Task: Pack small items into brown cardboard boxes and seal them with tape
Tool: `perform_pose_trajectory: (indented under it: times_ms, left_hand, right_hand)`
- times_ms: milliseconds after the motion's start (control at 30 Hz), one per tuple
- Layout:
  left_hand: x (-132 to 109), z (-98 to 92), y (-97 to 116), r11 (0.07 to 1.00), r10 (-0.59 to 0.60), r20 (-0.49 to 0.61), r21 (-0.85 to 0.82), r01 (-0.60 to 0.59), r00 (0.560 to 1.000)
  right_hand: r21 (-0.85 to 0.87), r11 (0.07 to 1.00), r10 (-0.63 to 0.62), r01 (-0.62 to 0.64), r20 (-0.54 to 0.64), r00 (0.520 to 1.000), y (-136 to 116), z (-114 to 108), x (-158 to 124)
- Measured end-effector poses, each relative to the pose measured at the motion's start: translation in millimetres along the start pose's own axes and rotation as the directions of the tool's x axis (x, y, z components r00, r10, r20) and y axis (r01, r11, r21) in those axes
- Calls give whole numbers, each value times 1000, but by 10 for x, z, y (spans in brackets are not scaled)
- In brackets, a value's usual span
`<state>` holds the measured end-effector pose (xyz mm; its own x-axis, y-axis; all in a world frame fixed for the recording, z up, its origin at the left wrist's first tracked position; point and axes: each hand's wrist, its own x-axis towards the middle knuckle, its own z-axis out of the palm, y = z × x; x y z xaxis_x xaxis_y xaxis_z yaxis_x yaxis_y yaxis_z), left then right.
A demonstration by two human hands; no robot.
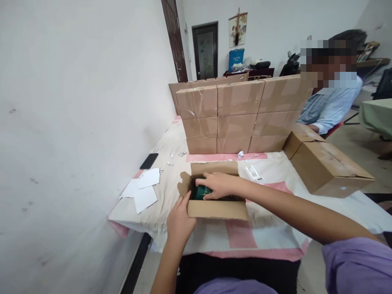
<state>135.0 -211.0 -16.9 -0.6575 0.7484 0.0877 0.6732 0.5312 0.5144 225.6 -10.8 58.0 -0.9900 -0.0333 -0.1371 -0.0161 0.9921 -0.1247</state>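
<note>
An open cardboard box [218, 209] stands in front of me with its flaps spread outward. My right hand [216, 184] reaches into it from the right, fingers curved around a dark green item [200, 192]. Its kind I cannot make out, since the hand and the box walls hide most of it. At the near left corner, my left hand [180, 218] grips the box, its fingertips at the edge by the left flap [184, 183].
Taped cardboard boxes [237, 98] form a stacked wall behind. A larger carton [330, 163] sits at the right, near a seated person [332, 102]. White papers [145, 190] and a black phone [149, 161] lie left. A small white device [253, 173] lies right of the open box.
</note>
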Motion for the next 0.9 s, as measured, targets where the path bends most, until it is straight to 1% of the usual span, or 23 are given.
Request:
perform_pose_trajectory:
  times_ms: [167,233,300,367,400,467,533,633,700,733,800,833,900]
  left_hand:
    - [-17,-8,16,999,-34,5,4,34,999]
    - [-14,4,-7,999,-33,2,-3,33,999]
    - [-6,23,-32,999,-26,-4,-19,26,1000]
    - [9,48,-54,999,-10,-14,-33,10,1000]
    - [17,60,-64,999,-2,-22,-36,2,1000]
    - [30,81,-79,999,12,-32,-32,-13,999]
    - [32,88,-87,999,20,-33,-29,-21,999]
    - [14,68,-80,999,24,-21,-32,-25,999]
    - [-1,53,-64,999,23,-19,-27,-23,1000]
    - [-6,51,-56,999,23,-19,-22,-24,1000]
    - [-11,57,-51,1000,29,-24,-10,-29,999]
    - [-11,58,-58,1000,28,-28,2,-28,999]
    - [-10,31,-93,999,25,-33,43,-24,999]
  right_hand:
    - [33,999,45,-42,-123,991,102,48,-253]
    - [123,992,47,-22,-202,978,174,54,-399]
    - [268,964,70,6,-275,959,255,48,-555]
    - [336,942,106,-9,-271,957,319,44,-697]
    - [315,949,105,-25,-240,965,339,50,-754]
    - [179,983,63,-32,-165,984,353,87,-832]
    - [42,999,-7,12,-115,993,345,151,-858]
    - [-106,994,-47,36,-96,994,333,242,-833]
    - [-168,984,-70,53,-97,993,335,252,-811]
    - [-173,983,-86,67,-108,990,340,238,-810]
    - [-107,989,-116,99,-163,980,358,186,-839]
    - [-44,994,-112,105,-211,971,370,161,-872]
    - [103,991,-51,88,-321,946,399,151,-967]
